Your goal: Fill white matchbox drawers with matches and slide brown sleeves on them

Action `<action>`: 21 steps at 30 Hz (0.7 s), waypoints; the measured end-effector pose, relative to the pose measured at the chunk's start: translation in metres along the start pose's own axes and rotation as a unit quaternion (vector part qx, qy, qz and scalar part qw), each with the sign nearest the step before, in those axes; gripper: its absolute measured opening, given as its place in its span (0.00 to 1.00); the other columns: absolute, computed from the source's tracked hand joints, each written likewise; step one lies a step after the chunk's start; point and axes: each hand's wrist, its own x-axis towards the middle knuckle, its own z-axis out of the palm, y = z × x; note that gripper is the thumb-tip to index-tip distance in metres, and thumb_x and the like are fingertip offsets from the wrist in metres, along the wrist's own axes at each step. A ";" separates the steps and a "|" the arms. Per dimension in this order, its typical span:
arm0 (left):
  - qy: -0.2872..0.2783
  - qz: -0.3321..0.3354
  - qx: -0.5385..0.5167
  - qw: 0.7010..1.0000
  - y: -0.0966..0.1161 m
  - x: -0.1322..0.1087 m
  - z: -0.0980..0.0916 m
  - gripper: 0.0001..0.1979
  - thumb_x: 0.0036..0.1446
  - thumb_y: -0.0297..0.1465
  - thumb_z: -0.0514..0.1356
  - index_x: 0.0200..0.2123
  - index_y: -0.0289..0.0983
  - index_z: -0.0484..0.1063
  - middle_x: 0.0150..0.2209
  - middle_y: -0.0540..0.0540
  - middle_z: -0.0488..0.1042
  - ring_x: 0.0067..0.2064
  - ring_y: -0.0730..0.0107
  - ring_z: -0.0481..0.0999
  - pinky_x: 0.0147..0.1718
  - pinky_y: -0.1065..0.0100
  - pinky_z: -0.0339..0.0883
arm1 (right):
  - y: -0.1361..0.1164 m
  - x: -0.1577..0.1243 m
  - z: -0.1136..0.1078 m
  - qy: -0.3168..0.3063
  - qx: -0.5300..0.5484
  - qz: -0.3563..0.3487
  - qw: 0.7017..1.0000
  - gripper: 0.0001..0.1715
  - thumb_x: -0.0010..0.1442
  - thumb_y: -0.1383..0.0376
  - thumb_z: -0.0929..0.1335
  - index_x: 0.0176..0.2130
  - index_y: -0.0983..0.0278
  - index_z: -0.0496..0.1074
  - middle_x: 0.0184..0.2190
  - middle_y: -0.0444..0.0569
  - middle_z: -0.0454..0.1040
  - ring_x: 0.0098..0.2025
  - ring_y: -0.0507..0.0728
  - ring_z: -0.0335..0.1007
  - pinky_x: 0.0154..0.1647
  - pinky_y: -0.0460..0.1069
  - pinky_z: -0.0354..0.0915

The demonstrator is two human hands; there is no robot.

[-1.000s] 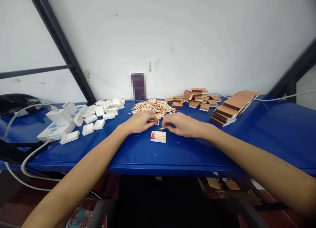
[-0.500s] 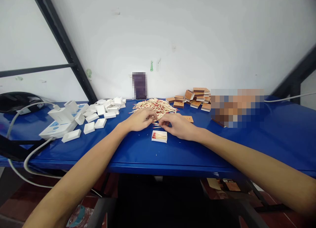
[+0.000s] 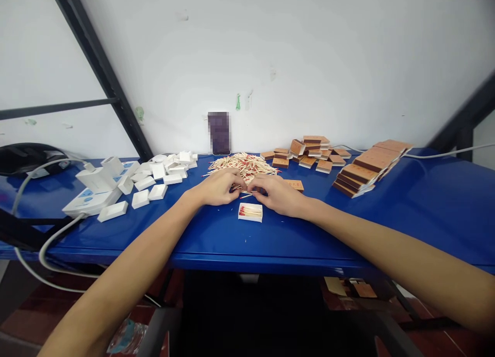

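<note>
A heap of red-tipped matches [image 3: 247,163] lies on the blue table, and both hands work at its near edge. My left hand [image 3: 221,185] has its fingers curled together on matches at the heap's left front. Facing it, my right hand [image 3: 276,193] is closed with thumb and fingers pinched on matches. The fingertips nearly meet, and a few loose matches lie just under them. In front of the hands, a white matchbox tray [image 3: 250,219] holds a layer of matches with red heads to the left. Exactly how many matches the fingers grip is hidden.
White empty trays [image 3: 158,192] are strewn at left beside a white power strip [image 3: 91,201] with cables. Brown matchbox sleeves [image 3: 307,162] lie at back right, with stacked matchboxes [image 3: 363,172] farther right. One orange sleeve [image 3: 294,185] lies behind my right hand. A blurred phone-like object [image 3: 219,132] leans on the wall.
My right hand has shifted slightly left and up, its fingertips closer to my left hand. Loose matches under the fingers have been drawn in. The tray stays in place.
</note>
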 end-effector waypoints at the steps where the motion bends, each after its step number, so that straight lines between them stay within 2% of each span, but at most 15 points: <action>1: -0.003 -0.001 -0.002 1.000 0.000 0.000 0.000 0.11 0.56 0.27 0.56 0.37 0.38 0.78 0.36 0.45 0.71 0.39 0.64 0.71 0.38 0.64 0.62 | 0.000 0.000 -0.001 0.002 -0.003 0.003 1.000 0.08 0.60 0.73 0.65 0.38 0.64 0.72 0.36 0.50 0.74 0.36 0.55 0.67 0.38 0.49 0.61; 7: -0.008 -0.008 -0.033 0.999 0.001 0.001 0.002 0.09 0.59 0.31 0.57 0.36 0.37 0.78 0.37 0.44 0.71 0.40 0.63 0.71 0.41 0.63 0.63 | -0.003 -0.003 -0.007 -0.021 0.022 0.042 0.999 0.07 0.60 0.71 0.65 0.39 0.63 0.70 0.33 0.47 0.75 0.33 0.54 0.68 0.36 0.48 0.60; 17: -0.002 0.003 -0.054 0.999 0.005 0.005 0.012 0.10 0.63 0.35 0.56 0.35 0.36 0.74 0.35 0.45 0.70 0.39 0.64 0.69 0.39 0.65 0.62 | -0.005 -0.004 -0.010 -0.029 0.054 0.051 0.997 0.06 0.59 0.71 0.66 0.37 0.63 0.72 0.31 0.45 0.75 0.31 0.52 0.69 0.33 0.46 0.60; 21: 0.002 0.003 -0.059 0.998 0.007 0.005 0.011 0.11 0.62 0.35 0.55 0.34 0.36 0.75 0.33 0.46 0.69 0.38 0.64 0.69 0.38 0.65 0.63 | -0.004 -0.004 -0.012 -0.042 0.050 0.056 0.996 0.08 0.57 0.72 0.66 0.37 0.63 0.72 0.28 0.43 0.74 0.28 0.51 0.67 0.31 0.45 0.59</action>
